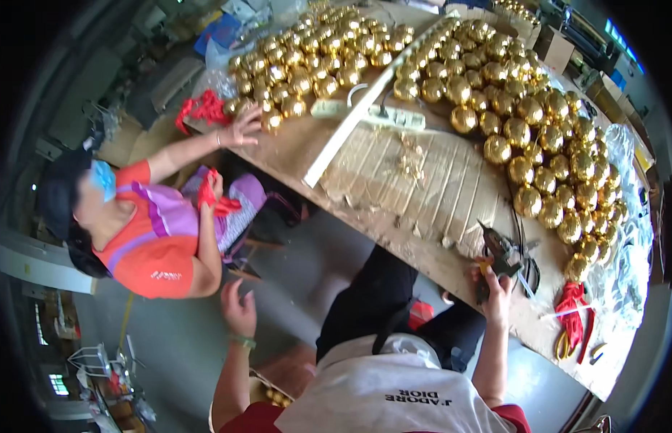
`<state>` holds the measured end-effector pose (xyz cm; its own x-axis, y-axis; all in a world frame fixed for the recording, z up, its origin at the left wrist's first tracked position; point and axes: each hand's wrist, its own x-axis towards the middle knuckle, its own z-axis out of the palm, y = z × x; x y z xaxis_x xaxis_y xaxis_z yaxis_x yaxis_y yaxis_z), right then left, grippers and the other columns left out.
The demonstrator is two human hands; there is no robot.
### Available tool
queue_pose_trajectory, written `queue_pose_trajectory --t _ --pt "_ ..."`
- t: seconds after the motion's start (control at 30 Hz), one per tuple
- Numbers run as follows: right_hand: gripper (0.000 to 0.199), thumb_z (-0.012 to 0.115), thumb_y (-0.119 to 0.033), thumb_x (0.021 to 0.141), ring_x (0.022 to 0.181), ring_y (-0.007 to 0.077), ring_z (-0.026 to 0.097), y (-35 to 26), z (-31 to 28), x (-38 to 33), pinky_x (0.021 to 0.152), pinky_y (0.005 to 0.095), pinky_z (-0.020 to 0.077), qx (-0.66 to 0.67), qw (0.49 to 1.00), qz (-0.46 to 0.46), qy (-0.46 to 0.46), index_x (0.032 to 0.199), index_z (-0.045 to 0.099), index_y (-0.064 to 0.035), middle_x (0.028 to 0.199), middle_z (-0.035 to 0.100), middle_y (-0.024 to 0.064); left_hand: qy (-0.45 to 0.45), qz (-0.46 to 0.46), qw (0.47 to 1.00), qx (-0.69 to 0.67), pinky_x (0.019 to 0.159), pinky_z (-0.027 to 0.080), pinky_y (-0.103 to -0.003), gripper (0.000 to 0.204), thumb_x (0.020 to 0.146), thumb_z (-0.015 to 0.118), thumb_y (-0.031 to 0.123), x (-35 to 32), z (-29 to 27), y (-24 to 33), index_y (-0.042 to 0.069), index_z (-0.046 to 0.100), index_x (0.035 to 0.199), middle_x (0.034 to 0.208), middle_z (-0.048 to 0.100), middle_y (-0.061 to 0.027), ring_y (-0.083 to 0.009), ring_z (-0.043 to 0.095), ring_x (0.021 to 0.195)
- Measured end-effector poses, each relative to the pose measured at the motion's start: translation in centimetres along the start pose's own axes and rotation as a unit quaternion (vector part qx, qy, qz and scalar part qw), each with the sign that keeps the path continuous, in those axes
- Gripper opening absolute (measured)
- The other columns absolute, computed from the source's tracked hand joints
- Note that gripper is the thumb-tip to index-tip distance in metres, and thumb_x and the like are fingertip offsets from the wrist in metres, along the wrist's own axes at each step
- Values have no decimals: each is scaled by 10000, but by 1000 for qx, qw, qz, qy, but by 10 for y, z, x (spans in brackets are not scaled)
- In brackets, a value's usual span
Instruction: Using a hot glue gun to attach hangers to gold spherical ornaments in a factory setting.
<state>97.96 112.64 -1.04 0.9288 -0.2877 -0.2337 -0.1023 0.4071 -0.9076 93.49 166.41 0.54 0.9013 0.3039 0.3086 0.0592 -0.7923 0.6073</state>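
Observation:
My right hand is at the table's near edge, its fingers wrapped round the handle of a dark hot glue gun with an orange trigger. The gun's pointed nozzle faces the far side, and dark cords lie beside it. My left hand, with a green band at the wrist, is raised off the table to the left. Its fingers are apart and nothing is in them. Many shiny gold balls cover the right side of the table, and more gold balls are heaped at the far left.
A co-worker in an orange shirt sits at the left, one hand by the gold balls, the other with red ribbon. A pale strip crosses the table near a power strip. Scissors and red ribbon lie right.

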Motion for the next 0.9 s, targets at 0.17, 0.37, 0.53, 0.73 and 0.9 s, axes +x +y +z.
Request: queue_pose_trajectory --t 0.17,0.37,0.53,0.73,0.9 --pt "294 564 -122 923 773 131 594 6 0 -3 679 253 484 -13 1000 -25 6 1185 547 9 1036 656 121 -61 273 960 -6 1030 377 -418 448 825 658 93 177 78 100 47 520 1249 1312 473 -227 -385 438 1245" --pt "298 587 -152 911 755 123 590 10 -3 1 663 241 467 -36 999 -15 35 1168 567 -3 1002 655 91 79 114 990 26 1095 277 -504 773 746 750 240 355 157 47 97 345 1389 1379 416 -221 -444 299 1317" --pt "310 602 -162 902 768 127 594 7 4 8 666 253 473 -49 998 1 31 1172 563 -17 1062 648 93 24 38 994 96 1077 319 -465 834 685 801 277 419 191 -3 142 366 1384 1376 385 -264 -440 358 1271" --pt "318 584 -175 907 760 128 597 1 13 7 652 246 465 -67 997 -13 44 1160 575 17 1055 659 113 62 -22 993 100 929 441 -471 684 675 801 253 434 209 -10 197 414 1235 1190 500 -240 -422 473 1165" --pt "316 584 -184 911 766 129 595 4 14 12 647 244 462 -61 998 -12 16 1160 573 10 1070 653 118 169 -4 962 -214 807 510 -371 677 765 761 324 409 186 -35 96 378 1274 1169 569 -140 -309 615 964"
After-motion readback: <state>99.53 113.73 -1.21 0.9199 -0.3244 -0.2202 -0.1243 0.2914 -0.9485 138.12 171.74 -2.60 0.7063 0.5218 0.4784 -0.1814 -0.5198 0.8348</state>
